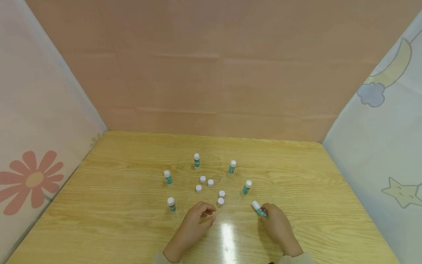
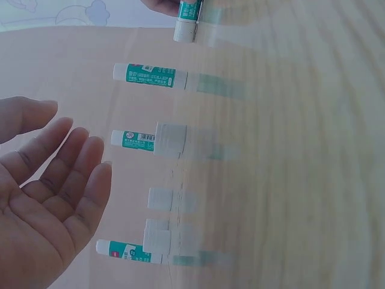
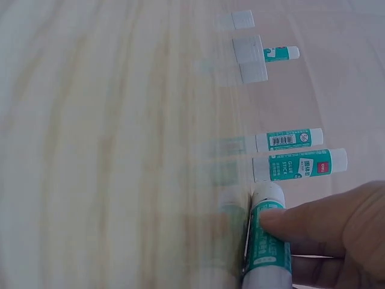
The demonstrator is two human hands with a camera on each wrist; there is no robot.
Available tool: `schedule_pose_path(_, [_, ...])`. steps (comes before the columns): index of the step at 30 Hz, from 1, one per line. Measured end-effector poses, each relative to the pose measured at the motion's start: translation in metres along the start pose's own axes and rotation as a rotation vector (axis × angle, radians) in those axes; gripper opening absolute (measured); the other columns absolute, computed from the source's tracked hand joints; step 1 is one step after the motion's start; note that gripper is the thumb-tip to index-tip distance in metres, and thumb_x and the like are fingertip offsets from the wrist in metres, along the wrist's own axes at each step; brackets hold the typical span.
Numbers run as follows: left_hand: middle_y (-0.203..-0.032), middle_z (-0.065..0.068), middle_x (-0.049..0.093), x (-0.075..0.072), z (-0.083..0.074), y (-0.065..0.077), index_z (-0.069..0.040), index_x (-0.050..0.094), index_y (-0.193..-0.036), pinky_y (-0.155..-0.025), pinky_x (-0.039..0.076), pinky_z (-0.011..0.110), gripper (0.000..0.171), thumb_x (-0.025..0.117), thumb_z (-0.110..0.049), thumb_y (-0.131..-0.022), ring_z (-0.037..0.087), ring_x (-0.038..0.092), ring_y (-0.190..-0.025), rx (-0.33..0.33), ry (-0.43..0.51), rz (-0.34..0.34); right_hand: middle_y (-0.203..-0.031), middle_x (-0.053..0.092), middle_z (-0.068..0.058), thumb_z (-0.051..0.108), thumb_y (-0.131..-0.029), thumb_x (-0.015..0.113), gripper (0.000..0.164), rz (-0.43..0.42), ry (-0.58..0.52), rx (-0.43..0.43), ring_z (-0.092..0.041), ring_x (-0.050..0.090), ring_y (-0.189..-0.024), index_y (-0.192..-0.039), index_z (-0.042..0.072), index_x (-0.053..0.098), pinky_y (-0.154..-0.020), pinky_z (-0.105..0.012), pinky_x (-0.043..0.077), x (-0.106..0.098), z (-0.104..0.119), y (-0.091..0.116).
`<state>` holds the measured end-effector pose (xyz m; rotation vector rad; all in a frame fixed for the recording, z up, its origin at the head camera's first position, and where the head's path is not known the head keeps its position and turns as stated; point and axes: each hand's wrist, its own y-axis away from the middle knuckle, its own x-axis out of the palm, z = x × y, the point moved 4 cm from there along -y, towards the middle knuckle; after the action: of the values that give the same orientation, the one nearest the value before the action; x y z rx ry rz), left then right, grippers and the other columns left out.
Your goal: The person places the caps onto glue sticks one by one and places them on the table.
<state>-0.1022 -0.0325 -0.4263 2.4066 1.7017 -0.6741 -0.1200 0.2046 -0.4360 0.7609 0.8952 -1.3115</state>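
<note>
My right hand (image 1: 278, 224) pinches a green and white glue stick (image 1: 256, 206) that lies tilted, its white end pointing away to the left; the thumb presses on its green label (image 3: 264, 250) in the right wrist view. My left hand (image 1: 195, 223) hovers over the table with relaxed, slightly bent fingers and holds nothing. Just beyond its fingertips are several small white caps (image 1: 220, 201). Nearest the right hand stands an upright glue stick (image 1: 246, 187), and another upright glue stick (image 1: 171, 204) stands left of the left hand.
More glue sticks stand upright in an arc around the caps, at the back left (image 1: 196, 161), back right (image 1: 232, 167) and left (image 1: 168, 177). The wooden table (image 1: 115, 220) meets a brown backdrop (image 1: 204, 73) behind and patterned cloth walls at both sides.
</note>
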Motion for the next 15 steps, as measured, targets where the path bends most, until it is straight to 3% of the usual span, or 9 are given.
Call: schedule_pose_path(15, [-0.095,0.007,0.054,-0.001,0.005,-0.016,0.0,0.056,-0.097,-0.075,0.046,0.028,0.015,0.056,-0.005,-0.083,0.019,0.051,-0.087,0.063,-0.146,-0.031,-0.077,0.056,-0.01,-0.001,-0.071,0.065,0.027,-0.007,-0.014,0.027,-0.016,0.053,-0.064,-0.095,-0.008,0.056,-0.053,-0.026,0.046,-0.001,-0.003,-0.002])
